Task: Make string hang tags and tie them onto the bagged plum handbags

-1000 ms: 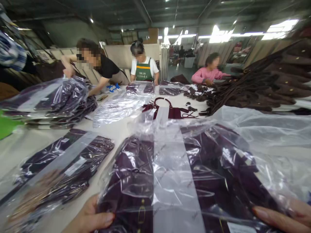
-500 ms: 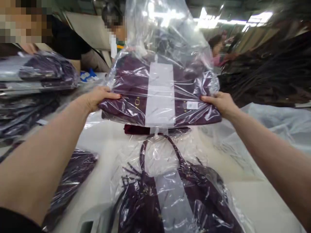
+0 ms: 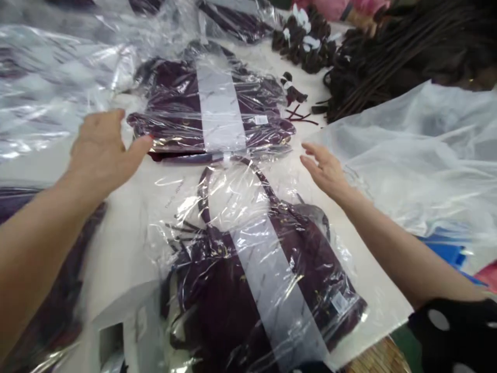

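A dark purple handbag in clear plastic (image 3: pixel 171 98) lies flat at the upper middle, with a pale paper band and a small white label. My left hand (image 3: pixel 101 145) hovers at its left edge, fingers spread and holding nothing. To its right, a little apart from the plastic, my right hand (image 3: pixel 324 168) is empty with its fingers apart. Closer to me lies a second wrapped purple bag (image 3: pixel 217 305), its looped handle towards the first bag and a pale band across it.
Clear plastic (image 3: pixel 58 88) covers the upper left. Another wrapped bag (image 3: pixel 42 280) lies at the left, beside a grey dispenser-like object (image 3: pixel 143 321). Dark straps (image 3: pixel 388 62) pile up at the upper right, above white sheeting (image 3: pixel 427 155). A person's hand (image 3: pixel 361 18) shows at the top.
The upper wrapped bag, held up by both hands before, now lies on the table. Both hands have let go and opened. The view has tilted down.
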A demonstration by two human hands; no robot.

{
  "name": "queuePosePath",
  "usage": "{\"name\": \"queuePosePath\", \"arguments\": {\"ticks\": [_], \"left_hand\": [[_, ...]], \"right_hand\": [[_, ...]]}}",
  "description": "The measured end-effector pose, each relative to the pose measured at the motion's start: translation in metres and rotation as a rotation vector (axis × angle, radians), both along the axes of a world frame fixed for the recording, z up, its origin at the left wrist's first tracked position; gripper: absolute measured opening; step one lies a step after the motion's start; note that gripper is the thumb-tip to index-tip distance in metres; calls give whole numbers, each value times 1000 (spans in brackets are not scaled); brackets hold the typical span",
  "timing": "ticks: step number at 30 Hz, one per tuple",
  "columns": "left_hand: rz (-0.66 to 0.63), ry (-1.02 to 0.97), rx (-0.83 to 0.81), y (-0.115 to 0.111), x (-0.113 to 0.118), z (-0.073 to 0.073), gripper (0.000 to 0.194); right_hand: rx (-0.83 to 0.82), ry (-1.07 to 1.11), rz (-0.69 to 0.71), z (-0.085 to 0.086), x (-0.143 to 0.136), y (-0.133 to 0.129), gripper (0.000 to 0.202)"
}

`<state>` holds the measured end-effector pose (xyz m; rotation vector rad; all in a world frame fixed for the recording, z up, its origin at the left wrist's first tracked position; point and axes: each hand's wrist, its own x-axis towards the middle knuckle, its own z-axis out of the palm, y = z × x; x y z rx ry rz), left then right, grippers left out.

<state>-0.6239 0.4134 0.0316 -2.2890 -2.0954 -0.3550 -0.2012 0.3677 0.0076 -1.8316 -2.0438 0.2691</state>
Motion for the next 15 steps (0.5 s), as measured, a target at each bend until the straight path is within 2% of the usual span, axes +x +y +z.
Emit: {"name": "queuePosePath", "arguments": {"ticks": [2,3,5,7,9,11,13,15], "left_hand": [[-82,-47,-165,-58,8,3,85],[-88,-78,-204,-92,15,1,89],[-131,-139,-211,-166,32,-10,85],[-131,-170,-261,-240,54,-23,76],[-62,-191,-293,-308,76,-33,70],[54,-211,-336,-366,96,-41,70],[235,-232,-379,-413,109,-48,72],[438,-296,-447,-446,117,-56,76]], "right_hand": [[-71,-27,-85,-7,20,-76,53],[-136,-33,-188,-14,29,-116,58],[-369,-4,-409,-34,48,-187,70],[-595,85,-551,-52,65,-240,76],[-695,128,-531,-63,79,-269,72],[-695,120,-451,-69,88,-280,66],[-681,97,-412,-71,95,-280,65],[-689,83,-408,-72,98,-279,67]]}}
